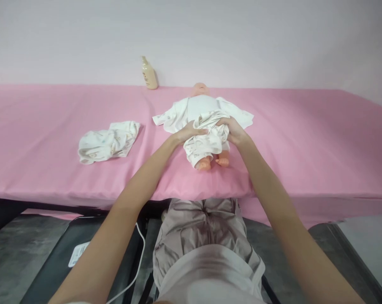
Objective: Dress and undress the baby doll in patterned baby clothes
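Observation:
A baby doll (pixel 199 89) lies on its back, its head toward the wall and its feet (pixel 204 164) toward me. A white long-sleeved top (pixel 178 114) spreads out around its torso. Bunched white patterned baby pants (pixel 206 141) cover its legs, and the feet stick out below. My left hand (pixel 191 131) is closed on the left side of the pants, thumb on top. On the other side, my right hand (pixel 234 129) grips the cloth near the waist. Some of the fingers are hidden by the folds.
A pink cloth (pixel 304 147) covers the table. Left of the doll lies a crumpled white patterned garment (pixel 108 141). A cream pump bottle (pixel 150 76) stands by the wall. Below are a dark chair (pixel 58 261) and a white cable (pixel 139 257).

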The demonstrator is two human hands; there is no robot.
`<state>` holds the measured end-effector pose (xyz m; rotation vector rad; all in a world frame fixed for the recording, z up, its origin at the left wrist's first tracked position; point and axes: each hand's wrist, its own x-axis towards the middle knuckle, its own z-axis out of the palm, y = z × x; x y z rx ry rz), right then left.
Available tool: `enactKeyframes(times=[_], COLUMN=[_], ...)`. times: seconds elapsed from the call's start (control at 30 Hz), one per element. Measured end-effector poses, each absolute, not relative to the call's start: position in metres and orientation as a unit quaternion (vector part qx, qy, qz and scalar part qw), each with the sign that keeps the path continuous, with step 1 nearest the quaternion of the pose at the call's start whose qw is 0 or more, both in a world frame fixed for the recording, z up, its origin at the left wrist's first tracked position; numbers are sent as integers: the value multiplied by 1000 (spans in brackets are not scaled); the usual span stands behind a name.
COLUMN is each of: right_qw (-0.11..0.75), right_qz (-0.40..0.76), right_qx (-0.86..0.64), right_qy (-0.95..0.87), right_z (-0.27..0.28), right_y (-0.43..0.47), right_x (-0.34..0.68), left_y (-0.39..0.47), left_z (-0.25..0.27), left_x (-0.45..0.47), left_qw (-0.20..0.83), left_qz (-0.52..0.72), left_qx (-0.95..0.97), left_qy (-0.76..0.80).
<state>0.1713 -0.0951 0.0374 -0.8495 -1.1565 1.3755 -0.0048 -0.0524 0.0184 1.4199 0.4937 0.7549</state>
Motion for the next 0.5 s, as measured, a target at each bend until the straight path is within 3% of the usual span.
enactKeyframes(times=[0.2, 0.4, 0.5], right_qw=[541, 431, 502], right_qz=[588, 564, 538], right_qx=[-360, -440, -456], right_qy=[-481, -551, -500], right_z=[30, 31, 37], right_y=[-93, -101, -102], right_x=[167, 171, 170], left_y=[-50, -47, -50], left_z=[11, 4, 8], left_x=[-1, 5, 5], left_qw=[683, 710, 695], left_qz=[380, 399, 392], left_qx=[570, 518, 546], left_qy=[253, 262, 256])
